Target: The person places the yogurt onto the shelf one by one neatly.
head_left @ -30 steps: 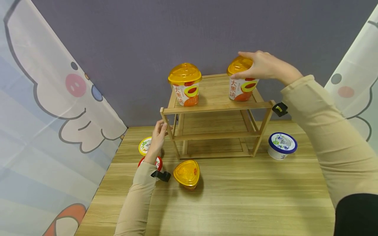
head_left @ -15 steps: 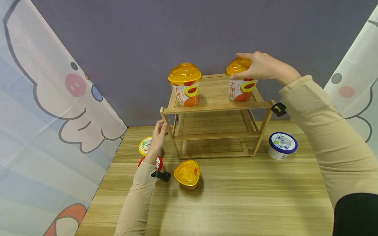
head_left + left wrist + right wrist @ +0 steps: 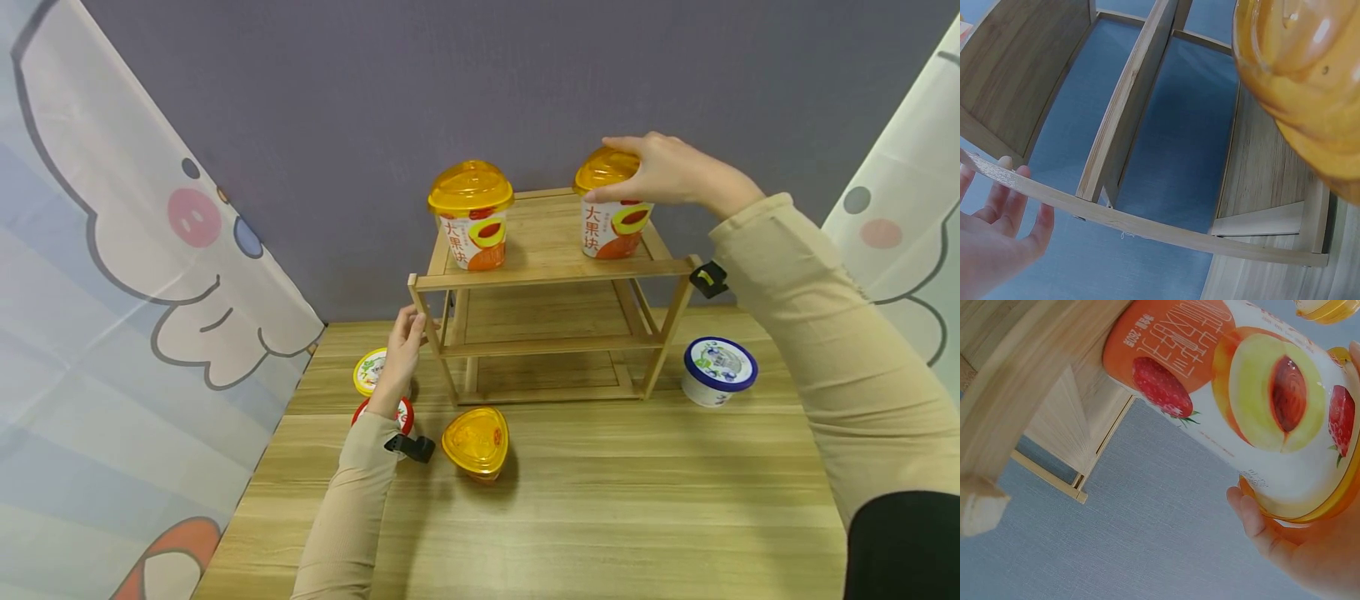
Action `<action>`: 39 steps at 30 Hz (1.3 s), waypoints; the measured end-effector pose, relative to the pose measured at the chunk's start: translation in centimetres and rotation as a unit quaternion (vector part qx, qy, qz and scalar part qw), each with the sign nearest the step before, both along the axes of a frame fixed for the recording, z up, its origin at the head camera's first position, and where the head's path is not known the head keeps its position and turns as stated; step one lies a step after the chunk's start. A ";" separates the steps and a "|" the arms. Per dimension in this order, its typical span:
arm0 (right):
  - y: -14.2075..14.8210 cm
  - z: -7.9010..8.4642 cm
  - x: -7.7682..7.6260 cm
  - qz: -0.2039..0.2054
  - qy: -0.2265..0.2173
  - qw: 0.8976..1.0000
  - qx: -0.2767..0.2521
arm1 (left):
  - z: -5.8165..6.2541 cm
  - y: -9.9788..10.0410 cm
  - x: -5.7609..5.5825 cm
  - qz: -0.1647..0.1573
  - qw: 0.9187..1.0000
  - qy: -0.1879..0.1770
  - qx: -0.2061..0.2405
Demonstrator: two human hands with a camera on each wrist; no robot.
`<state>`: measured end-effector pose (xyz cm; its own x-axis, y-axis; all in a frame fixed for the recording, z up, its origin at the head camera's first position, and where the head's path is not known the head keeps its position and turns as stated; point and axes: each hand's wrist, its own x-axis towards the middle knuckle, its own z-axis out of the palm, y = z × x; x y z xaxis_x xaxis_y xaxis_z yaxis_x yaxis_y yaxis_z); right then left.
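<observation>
On the wooden rack's top shelf point(image 3: 551, 229), my right hand point(image 3: 663, 171) holds a yogurt cup point(image 3: 611, 229) by its amber domed lid, thumb in front and fingers behind. The right wrist view shows the same cup point(image 3: 1241, 412), printed with peach and strawberries, its base at the shelf. A matching yogurt cup point(image 3: 476, 237) stands at that shelf's left end. My left hand point(image 3: 402, 350) grips the rack's left front leg; in the left wrist view its fingers point(image 3: 1007, 209) wrap the post point(image 3: 1147, 226). A third yogurt cup point(image 3: 476, 446) stands on the table before the rack.
Left of the rack stand a yellow-lidded tub point(image 3: 367, 372) and a red-lidded tub point(image 3: 405, 414), both partly behind the left arm. A blue-lidded tub point(image 3: 720, 371) stands on the table point(image 3: 637, 492) to the right. A grey wall point(image 3: 360, 125) rises close behind the rack.
My right hand and its yogurt cup have shifted very slightly left on the top shelf. The left hand keeps its place on the rack's leg.
</observation>
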<state>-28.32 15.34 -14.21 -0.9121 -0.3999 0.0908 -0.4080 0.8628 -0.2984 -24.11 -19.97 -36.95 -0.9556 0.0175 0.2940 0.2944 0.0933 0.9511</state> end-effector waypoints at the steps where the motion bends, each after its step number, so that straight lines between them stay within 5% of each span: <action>1: 0.0 0.0 0.0 0.000 0.000 1.000 -0.001 | 0.0 0.0 0.0 0.000 1.000 0.001 0.001; 26: 0.6 -0.7 0.8 -0.015 0.038 0.998 -0.047 | 0.0 0.1 0.1 0.012 1.000 -0.001 0.000; 33: 1.3 -1.1 1.6 -0.019 0.074 0.994 -0.078 | 2.2 0.8 1.6 0.003 1.000 -0.019 0.004; 39: 2.2 -1.7 2.7 -0.014 0.106 0.989 -0.101 | 1.9 0.7 1.3 0.007 1.000 -0.017 0.001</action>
<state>-25.59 17.51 -15.94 -0.8748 -0.3283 0.3562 -0.4560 0.8063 -0.3768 -22.78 -19.25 -35.02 -0.9653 0.0038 0.2611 0.2602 0.0949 0.9609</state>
